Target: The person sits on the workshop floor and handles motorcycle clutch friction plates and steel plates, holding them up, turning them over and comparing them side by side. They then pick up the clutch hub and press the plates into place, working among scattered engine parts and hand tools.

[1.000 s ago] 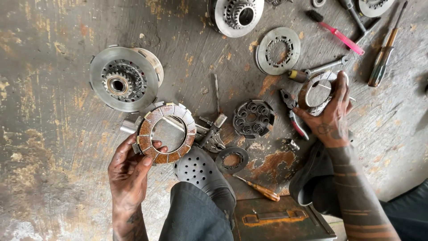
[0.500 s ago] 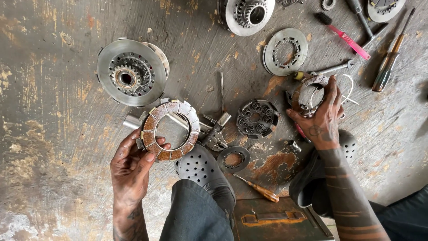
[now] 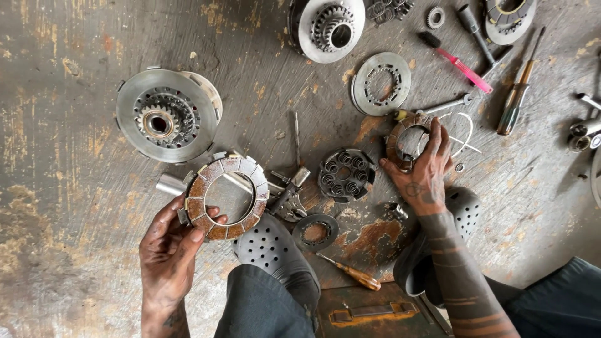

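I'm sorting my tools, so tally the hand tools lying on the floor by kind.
Screwdrivers: 3
Pink brush: 1
Wrench: 1
Pliers: 1
Total: 6

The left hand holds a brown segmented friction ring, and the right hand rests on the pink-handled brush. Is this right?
Not quite. In the head view the right hand rests on a second rusty brown ring; the pink-handled brush lies apart, untouched. The left hand does hold the brown segmented friction ring.

Left floor (image 3: 56, 206) open — parts (image 3: 346, 174) crowd right.
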